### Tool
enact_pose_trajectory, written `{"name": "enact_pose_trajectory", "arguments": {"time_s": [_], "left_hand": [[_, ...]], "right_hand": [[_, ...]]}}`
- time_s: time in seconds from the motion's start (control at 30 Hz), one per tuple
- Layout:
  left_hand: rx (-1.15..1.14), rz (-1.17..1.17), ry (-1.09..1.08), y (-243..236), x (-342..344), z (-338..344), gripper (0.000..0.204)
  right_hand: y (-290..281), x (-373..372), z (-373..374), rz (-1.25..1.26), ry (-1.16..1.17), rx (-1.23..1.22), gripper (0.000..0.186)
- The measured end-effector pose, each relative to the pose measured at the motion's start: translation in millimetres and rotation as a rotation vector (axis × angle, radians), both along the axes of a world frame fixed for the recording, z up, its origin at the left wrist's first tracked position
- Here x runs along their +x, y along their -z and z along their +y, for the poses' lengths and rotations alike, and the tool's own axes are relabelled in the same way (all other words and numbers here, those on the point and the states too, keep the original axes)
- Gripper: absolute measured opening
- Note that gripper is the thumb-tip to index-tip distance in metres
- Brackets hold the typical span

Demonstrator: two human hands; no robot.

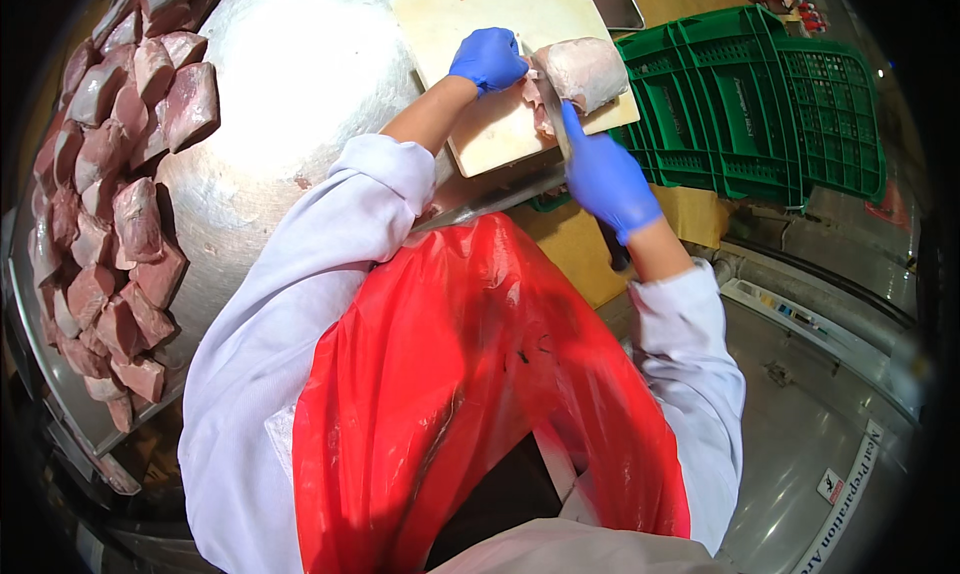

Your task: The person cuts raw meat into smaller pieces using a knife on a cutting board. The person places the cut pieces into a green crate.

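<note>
A large pale piece of raw meat [582, 74] lies at the right side of a white cutting board [440, 24]. In its blue glove, my right hand [610, 184] grips a knife, index finger stretched along the back. The knife blade [551, 104] crosses the meat's left end, where loose pinkish scraps [542, 122] lie on the board. My left hand [489, 61], also gloved in blue, is closed with its fingertips at the meat's left edge, pinching that end. The fingers partly hide what they grip.
Many cut meat pieces [100, 209] are heaped on the metal table [270, 84] at the left. Green plastic crates [730, 104] stand right of the board. A metal tray [618, 2] sits behind it. My red apron [440, 374] is close to the table edge.
</note>
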State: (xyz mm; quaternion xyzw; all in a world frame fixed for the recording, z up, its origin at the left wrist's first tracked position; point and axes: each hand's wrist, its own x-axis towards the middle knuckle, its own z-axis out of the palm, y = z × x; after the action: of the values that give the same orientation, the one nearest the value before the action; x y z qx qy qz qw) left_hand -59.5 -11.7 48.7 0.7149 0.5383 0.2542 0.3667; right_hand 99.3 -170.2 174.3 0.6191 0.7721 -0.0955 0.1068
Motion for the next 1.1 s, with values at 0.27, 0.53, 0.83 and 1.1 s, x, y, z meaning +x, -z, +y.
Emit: {"name": "enact_pose_trajectory", "arguments": {"time_s": [0.27, 0.53, 0.83, 1.1], "left_hand": [[0.004, -0.122, -0.115, -1, -25, -7, 0.024], [0.45, 0.197, -0.182, -11, 37, -82, 0.069], [0.536, 0.072, -0.391, 7, 46, -98, 0.039], [0.472, 0.12, -0.397, 11, 47, -105, 0.042]], "right_hand": [[-79, 42, -35, 0.304, 0.159, -0.049, 0.072], [5, 58, 57, 0.455, 0.099, 0.236, 0.067], [49, 50, 66, 0.337, -0.207, 0.277, 0.069], [38, 90, -7, -0.093, -0.342, 0.132, 0.083]]}}
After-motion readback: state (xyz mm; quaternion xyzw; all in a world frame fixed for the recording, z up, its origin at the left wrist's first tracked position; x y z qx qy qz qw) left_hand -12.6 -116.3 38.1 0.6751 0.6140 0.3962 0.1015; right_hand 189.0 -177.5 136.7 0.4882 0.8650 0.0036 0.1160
